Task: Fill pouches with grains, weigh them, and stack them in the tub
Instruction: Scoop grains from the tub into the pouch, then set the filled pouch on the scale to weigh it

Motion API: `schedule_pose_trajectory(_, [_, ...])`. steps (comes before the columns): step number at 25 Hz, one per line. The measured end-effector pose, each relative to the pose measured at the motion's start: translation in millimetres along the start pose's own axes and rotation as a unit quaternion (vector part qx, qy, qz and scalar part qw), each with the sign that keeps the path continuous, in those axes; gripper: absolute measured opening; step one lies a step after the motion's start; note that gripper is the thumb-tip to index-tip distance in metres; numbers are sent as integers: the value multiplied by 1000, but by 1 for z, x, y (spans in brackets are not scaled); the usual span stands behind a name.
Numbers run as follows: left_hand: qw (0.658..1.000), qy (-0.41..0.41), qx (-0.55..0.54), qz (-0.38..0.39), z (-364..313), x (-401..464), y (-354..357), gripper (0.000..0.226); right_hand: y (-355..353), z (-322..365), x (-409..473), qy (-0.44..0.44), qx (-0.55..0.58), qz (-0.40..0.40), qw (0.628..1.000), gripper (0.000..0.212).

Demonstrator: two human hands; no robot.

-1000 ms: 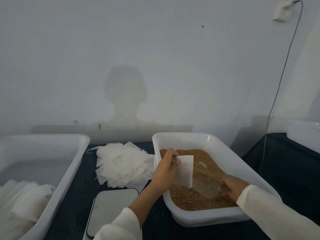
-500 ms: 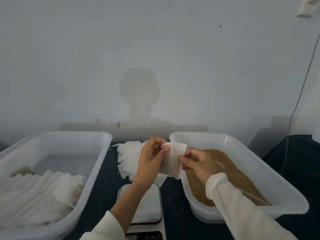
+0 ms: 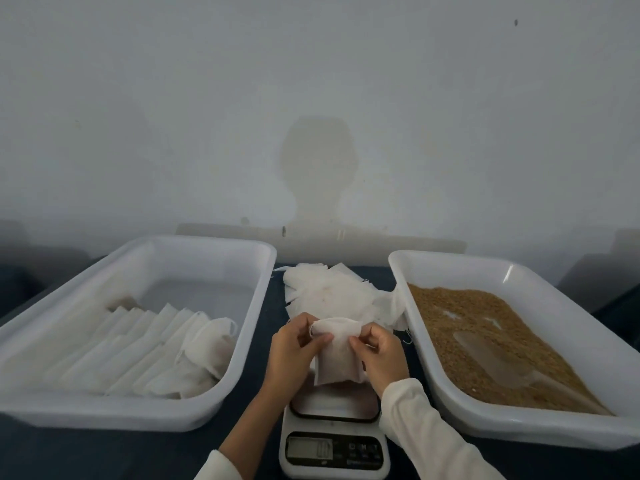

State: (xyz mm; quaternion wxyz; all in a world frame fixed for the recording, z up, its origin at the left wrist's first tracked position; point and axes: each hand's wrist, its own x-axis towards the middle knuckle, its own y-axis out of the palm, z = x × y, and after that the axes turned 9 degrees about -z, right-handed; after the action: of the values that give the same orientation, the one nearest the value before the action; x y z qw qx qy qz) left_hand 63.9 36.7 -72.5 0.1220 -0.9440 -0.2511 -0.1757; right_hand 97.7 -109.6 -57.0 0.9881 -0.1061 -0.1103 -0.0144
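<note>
1. both hands are on the same pouch (image 3: 337,355). the left hand (image 3: 294,355) pinches its top left corner, and the right hand (image 3: 379,353) pinches the top right edge, fingers curled onto the fabric on both sides.
2. the key relation: the pouch hangs straight down between the two hands, long axis upright, mouth at the top by the fingertips. the scale (image 3: 334,434) sits directly below the hands, so the drop onto its platform looks like a short one. can't tell if the bottom of the pouch is already touching the platform or just above it.
3. neither hand is really nearer the scale, they're about level. the tub (image 3: 214,407) with the row of finished pouches is off to the left-hand side, so i'd guess the left hand does the stacking later.
4. the pouch looks white, thin, soft and a bit see-through, with the lower part plumped out like it has grain in it and the top rim crumpled.
5. the grain tray (image 3: 429,362) is past the right hand, and the pile of empty pouches (image 3: 329,292) is just beyond both hands.
</note>
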Motion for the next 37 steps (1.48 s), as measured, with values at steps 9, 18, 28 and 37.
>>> schedule_pose_trajectory(9, [999, 3, 13, 44, 14, -2, 0, 16, -6, -15, -2, -72, -48, -6, 996, 25])
schedule_pose_trajectory(18, [999, -20, 9, -24, 19, 1, -15, 14, -17, -21, 5, -80, -50, -35, 995, 25])
schedule_pose_trajectory(28, [999, -29, 39, 24, 26, 4, -9, 19, -17, -25, 7, -68, -69, -21, 995, 27])
schedule_pose_trajectory(37, [976, 7, 182, 118, 16, 30, 6, 13, -7, -28, 2, -54, -134, 11, 990, 31])
